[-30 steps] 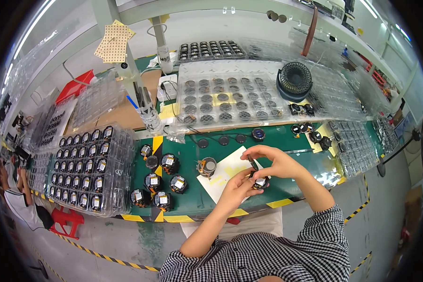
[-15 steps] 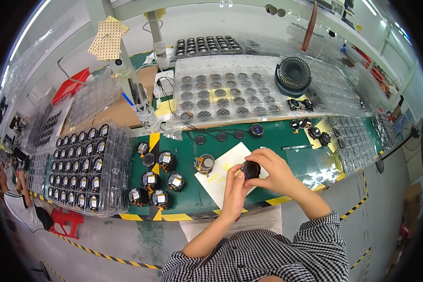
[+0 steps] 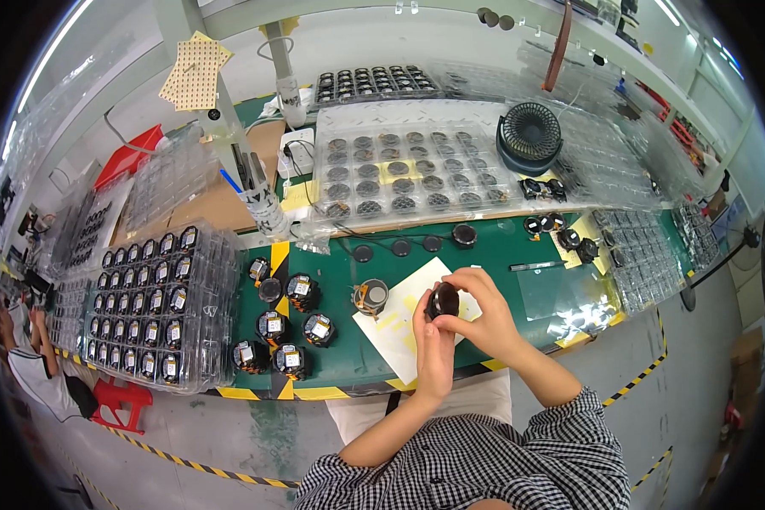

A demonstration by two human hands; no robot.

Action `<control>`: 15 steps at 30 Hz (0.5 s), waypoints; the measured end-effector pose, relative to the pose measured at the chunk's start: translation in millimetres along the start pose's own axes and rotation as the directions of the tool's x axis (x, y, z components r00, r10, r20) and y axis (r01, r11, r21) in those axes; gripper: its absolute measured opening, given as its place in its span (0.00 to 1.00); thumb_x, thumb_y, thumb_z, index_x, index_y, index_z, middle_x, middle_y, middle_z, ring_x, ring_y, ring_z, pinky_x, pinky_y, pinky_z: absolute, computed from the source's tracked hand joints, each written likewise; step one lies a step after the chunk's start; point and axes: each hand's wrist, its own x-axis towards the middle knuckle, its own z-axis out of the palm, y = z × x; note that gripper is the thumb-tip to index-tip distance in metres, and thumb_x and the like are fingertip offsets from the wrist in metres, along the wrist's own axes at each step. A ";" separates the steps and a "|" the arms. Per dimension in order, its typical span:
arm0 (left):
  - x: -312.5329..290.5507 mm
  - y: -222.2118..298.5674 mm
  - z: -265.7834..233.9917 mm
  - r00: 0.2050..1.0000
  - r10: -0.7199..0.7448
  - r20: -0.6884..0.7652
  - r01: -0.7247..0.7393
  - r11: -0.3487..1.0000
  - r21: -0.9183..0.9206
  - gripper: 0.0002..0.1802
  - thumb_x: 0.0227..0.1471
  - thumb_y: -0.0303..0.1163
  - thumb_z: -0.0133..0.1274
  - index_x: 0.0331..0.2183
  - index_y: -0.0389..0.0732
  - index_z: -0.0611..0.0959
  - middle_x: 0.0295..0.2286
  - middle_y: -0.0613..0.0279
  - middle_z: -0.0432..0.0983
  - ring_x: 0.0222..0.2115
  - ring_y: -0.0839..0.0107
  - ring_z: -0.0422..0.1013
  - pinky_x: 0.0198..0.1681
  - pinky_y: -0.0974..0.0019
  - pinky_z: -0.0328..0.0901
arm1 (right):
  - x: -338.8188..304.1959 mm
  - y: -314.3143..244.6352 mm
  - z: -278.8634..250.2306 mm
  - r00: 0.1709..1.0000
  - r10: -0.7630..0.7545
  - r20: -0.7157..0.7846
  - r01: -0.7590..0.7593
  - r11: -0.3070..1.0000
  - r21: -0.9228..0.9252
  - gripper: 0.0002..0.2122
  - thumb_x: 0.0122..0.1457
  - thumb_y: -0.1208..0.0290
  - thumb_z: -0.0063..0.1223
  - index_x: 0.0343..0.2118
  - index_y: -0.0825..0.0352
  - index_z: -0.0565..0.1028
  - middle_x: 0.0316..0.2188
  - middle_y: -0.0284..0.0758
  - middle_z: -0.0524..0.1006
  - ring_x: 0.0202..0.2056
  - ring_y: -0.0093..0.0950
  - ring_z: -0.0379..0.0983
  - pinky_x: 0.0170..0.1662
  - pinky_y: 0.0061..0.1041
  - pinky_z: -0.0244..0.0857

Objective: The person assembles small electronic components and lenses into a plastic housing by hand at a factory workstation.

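Observation:
Both hands grip a round black puck-shaped part (image 3: pixel 444 302) above a white sheet of paper (image 3: pixel 388 327). My left hand (image 3: pixel 433 357) holds it from the left and below, and my right hand (image 3: pixel 490 316) pinches it from the right with thumb and fingers. Its dark, glossy round face is tilted to the right. Left of the hands, a round part with a grey top and an orange strip (image 3: pixel 371 297) stands at the paper's edge. Further left, several black round units with white labels (image 3: pixel 318 330) sit on the green mat (image 3: pixel 484 255).
A stacked clear tray of labelled units (image 3: pixel 144 302) stands at the left. Behind the mat lies a clear tray of round parts (image 3: pixel 399 170), with a black fan (image 3: pixel 529 138) beside it. A pen (image 3: pixel 537 266) and small black parts (image 3: pixel 586 250) lie to the right.
The black part has turned in my hands, so its face tilts more to the right. Both hands have shifted slightly. A small round device behind has lost its blue glow.

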 end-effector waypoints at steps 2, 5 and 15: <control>-1.1 -2.5 -1.5 0.999 -0.041 -0.020 0.039 0.997 -0.065 0.32 0.66 0.44 0.31 0.63 0.37 0.49 0.62 0.51 0.46 0.63 0.59 0.48 0.65 0.57 0.46 | 3.0 6.5 -3.0 0.999 -0.002 0.032 -0.001 0.996 0.088 0.26 0.43 0.71 0.69 0.48 0.66 0.73 0.46 0.38 0.71 0.49 0.32 0.68 0.52 0.30 0.64; -1.6 4.2 1.5 0.996 -0.074 -0.057 0.070 0.995 -0.069 0.31 0.66 0.43 0.31 0.62 0.34 0.51 0.61 0.50 0.52 0.62 0.58 0.53 0.65 0.53 0.49 | 7.8 21.4 -7.5 0.988 0.036 0.150 -0.093 0.917 0.388 0.28 0.45 0.72 0.68 0.52 0.67 0.71 0.49 0.36 0.70 0.52 0.30 0.65 0.57 0.31 0.59; 0.9 19.3 -0.8 0.957 -0.286 -0.055 0.278 0.954 -0.117 0.24 0.66 0.31 0.33 0.60 0.31 0.57 0.54 0.49 0.63 0.56 0.60 0.64 0.61 0.57 0.58 | 10.9 34.0 -15.6 0.926 0.041 0.376 -0.284 0.730 0.621 0.30 0.48 0.73 0.66 0.55 0.68 0.68 0.53 0.35 0.69 0.56 0.29 0.64 0.61 0.33 0.55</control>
